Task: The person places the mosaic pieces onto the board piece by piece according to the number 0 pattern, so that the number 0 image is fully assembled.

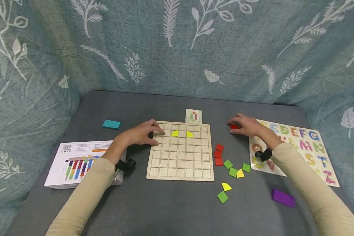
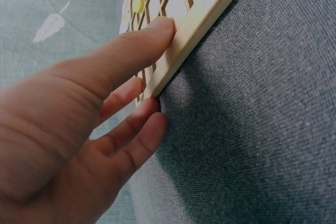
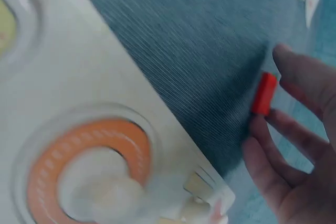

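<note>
A wooden grid board [image 1: 180, 177] lies mid-table, with two yellow quarter-circle tiles [image 1: 175, 133] in cells of its upper rows. My left hand [image 1: 141, 132] rests at the board's left edge; in the left wrist view its thumb [image 2: 152, 32] touches the top face while other fingers lie along the edge. Beyond the board's right side, my right hand [image 1: 245, 125] has a red tile [image 3: 264, 94] between thumb and fingertips, low over the table. Three red square tiles [image 1: 217, 154] lie right of the board. Several green square tiles [image 1: 233, 172] and two yellow quarter-circle tiles [image 1: 226, 186] lie nearer me.
A small pattern card [image 1: 193, 116] touches the board's far edge. Under my right forearm lies an alphabet puzzle board [image 1: 321, 157]. To the left are a white box [image 1: 57, 167] and a teal block [image 1: 111, 124]. A purple block [image 1: 283, 198] lies at the right front.
</note>
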### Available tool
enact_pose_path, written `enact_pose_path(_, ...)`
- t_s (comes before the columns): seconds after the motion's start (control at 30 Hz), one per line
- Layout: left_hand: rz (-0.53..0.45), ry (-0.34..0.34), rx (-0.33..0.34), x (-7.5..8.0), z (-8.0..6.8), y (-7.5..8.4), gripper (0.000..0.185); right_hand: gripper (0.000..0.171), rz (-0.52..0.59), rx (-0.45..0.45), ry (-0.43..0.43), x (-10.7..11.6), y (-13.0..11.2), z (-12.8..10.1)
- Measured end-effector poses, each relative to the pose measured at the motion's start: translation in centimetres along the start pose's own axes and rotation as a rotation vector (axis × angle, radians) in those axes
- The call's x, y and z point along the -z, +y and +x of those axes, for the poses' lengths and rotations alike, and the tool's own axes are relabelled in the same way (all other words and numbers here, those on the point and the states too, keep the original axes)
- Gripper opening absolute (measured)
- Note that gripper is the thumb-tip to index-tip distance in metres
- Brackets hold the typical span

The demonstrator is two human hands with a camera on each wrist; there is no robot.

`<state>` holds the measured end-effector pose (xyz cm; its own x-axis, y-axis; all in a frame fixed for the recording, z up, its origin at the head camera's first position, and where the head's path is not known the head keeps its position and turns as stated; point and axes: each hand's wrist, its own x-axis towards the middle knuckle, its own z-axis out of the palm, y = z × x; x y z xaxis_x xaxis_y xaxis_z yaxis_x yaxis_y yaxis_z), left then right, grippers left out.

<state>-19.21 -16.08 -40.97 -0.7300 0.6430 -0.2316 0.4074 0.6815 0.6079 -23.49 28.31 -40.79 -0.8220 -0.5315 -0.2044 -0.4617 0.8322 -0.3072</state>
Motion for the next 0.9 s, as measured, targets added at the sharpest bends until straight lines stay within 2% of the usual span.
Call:
enact_pose_path(0.17,-0.006,-0.001,0.000,0.04,-0.02,0.19,0.044,0.038,0.037,-0.020,-0.048,0.46,0.56,0.23)
enact_pose_path(0.6,-0.021,-0.007,-0.026,-0.04,0.11,-0.12,0.043,0.029,0.055,0.003,-0.051,-0.12,0.74,0.37)
enact_pose_path(0.77,-0.002,0.018,-0.078,0.05,-0.12,-0.06,0.042,0.030,0.060,0.007,-0.060,-0.10,0.76,0.43)
enact_pose_path(0.9,-0.016,0.008,-0.040,-0.02,0.06,-0.18,0.043,0.029,0.064,0.018,-0.058,-0.04,0.70,0.48)
